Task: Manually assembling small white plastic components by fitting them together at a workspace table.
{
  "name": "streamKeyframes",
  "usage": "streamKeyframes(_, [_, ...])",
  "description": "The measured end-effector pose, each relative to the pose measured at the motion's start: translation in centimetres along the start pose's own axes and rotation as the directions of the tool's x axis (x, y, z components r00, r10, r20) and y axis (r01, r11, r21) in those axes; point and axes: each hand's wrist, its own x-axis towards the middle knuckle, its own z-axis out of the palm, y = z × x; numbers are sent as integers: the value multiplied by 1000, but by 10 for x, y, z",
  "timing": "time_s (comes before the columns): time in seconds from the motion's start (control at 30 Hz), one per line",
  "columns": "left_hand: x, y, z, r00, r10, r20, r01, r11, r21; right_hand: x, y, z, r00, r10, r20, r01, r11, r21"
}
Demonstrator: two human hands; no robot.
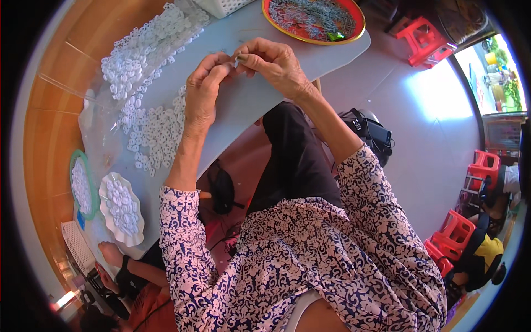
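Observation:
My left hand (206, 86) and my right hand (276, 65) meet fingertip to fingertip above the far part of the grey table. A small pale piece (237, 61) shows between them, pinched by the right thumb and forefinger. The left thumb and forefinger are pressed together at its other side; what they grip is mostly hidden. Loose white plastic pieces (157, 135), oval with holes, lie left of my left wrist. A bigger heap of similar pieces (133, 63) rests on clear plastic behind them. Beyond my right hand stands a round red tray (359, 25) full of thin grey metal parts.
A white scalloped dish (136, 238) and a green basket (93, 206) hold more white pieces at the left. A co-worker's hand (110, 253) is near the dish. Red stools (423, 41) stand on the floor at right. A black bag (368, 133) lies beside my leg.

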Motion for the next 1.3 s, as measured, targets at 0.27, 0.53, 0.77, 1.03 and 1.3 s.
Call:
streamKeyframes(0.27, [0,-7,0,994,104,-41,-105,994,-13,-4,-5,-2,997,69,-17,-70,995,-68])
streamKeyframes(0.53, [2,-11,-7,997,-71,-31,64,981,-182,-6,-8,3,999,33,-8,-34,977,-211])
streamKeyframes(0.77, [4,-7,-14,992,-126,-25,121,979,-164,-6,-6,5,1000,7,10,-5,986,-168])
streamKeyframes(1.03, [4,-5,-10,990,-134,-42,124,973,-193,-8,-9,7,999,28,34,-20,978,-206])
streamKeyframes(1.3, [4,-7,-14,998,-62,30,65,989,-133,-7,-9,3,997,55,51,-41,971,-236])
